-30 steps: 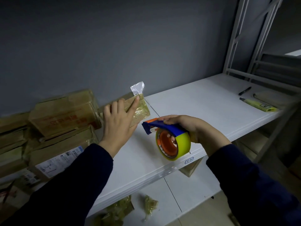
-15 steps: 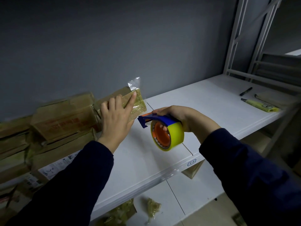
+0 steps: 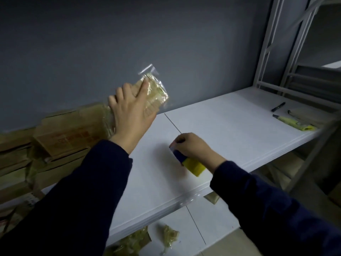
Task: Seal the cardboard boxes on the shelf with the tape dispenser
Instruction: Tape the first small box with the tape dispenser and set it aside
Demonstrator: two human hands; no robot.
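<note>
Tape dispenser [image 3: 191, 163]: blue body, yellow roll, low over the front part of the white shelf [image 3: 239, 130]. Motion blur keeps us from telling whether it touches the board. We record the right hand [image 3: 195, 146] closed around its upper end, knuckles up, dark sleeve behind.

Small taped box [image 3: 154, 95]: held up by the left hand [image 3: 132, 113], tilted, near the grey wall [image 3: 129, 43] and above the back edge of the shelf. Glossy tape covers it, and a loose clear tape flap [image 3: 148, 69] stands off its upper end. We see the thumb lying along its face and the fingers bent over its far side; its lower end is hidden behind the hand.

Stacked cardboard boxes [image 3: 70, 133]: at the left end of the shelf, against the wall, just beside the left wrist. One carries faint red print.

Far right of the shelf: a black marker [image 3: 278, 106] and a yellow-green pen-like tool [image 3: 293, 123], near each other and well apart from both hands.

Beyond them stands a white metal rack frame [image 3: 265, 52].

Lower shelf board [image 3: 217, 224]: crumpled tape scraps [image 3: 169, 235] lie on it.
</note>
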